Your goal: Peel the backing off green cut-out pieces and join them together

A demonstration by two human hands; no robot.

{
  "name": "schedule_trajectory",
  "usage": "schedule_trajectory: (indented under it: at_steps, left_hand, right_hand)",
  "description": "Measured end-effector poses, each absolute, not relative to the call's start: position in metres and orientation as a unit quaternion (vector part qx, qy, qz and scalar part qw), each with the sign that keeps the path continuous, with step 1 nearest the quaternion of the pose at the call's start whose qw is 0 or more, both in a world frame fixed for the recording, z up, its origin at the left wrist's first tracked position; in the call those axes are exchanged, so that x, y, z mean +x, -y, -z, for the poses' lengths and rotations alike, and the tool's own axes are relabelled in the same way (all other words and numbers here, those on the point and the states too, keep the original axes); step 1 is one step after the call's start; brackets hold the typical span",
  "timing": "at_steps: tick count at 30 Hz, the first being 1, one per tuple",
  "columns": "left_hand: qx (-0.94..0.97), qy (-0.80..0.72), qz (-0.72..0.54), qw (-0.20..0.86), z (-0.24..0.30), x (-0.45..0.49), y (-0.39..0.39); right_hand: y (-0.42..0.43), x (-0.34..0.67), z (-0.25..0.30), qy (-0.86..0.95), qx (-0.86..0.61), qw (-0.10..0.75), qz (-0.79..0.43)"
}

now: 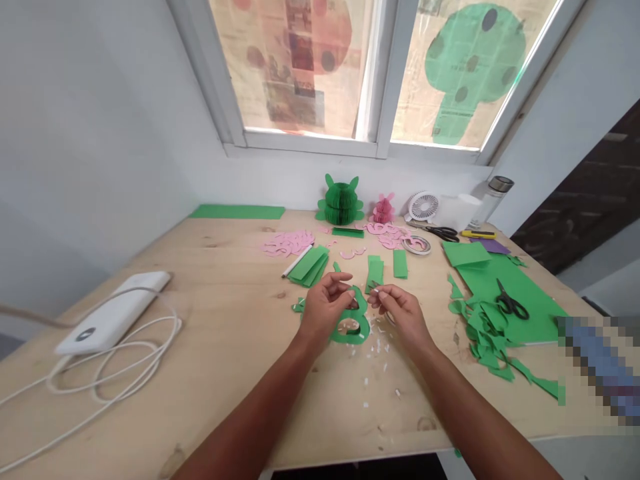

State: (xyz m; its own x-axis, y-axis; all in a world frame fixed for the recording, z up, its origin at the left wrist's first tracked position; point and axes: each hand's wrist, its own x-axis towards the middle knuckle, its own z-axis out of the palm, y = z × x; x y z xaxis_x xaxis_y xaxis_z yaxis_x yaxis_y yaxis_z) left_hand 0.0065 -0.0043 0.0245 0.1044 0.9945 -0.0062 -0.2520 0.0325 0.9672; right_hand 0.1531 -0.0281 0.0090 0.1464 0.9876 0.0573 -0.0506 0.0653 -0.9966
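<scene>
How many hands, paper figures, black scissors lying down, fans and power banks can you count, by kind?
Left hand and right hand: 2
Green paper figure, pink paper figure: 2
Near scissors, far scissors: 2
Fan: 1
Power bank: 1
Total: 8

Papercraft workspace, wooden table (225,287), green paper scraps (485,330)

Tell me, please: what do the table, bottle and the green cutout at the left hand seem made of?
Table: probably wood, smooth; knots show. Bottle: glass or clear plastic, shiny and see-through. Cutout: likely matte paper or thin card; flat, without gloss.
</scene>
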Motion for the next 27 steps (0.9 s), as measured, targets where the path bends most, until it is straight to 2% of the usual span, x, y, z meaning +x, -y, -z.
schedule_trajectory:
  at_steps: [17,27]
  left_hand:
    - [0.459,-0.423,-0.506,0.596,-0.022,0.004,0.009]
    - [0.452,-0.417,-0.508,0.603,-0.022,0.004,0.01]
  right_hand:
    - [0.036,0.152,-0.017,0.486,-0.513,0.55,-0.445]
    - [0.039,0.155,-0.007,0.56,-0.52,0.54,-0.353]
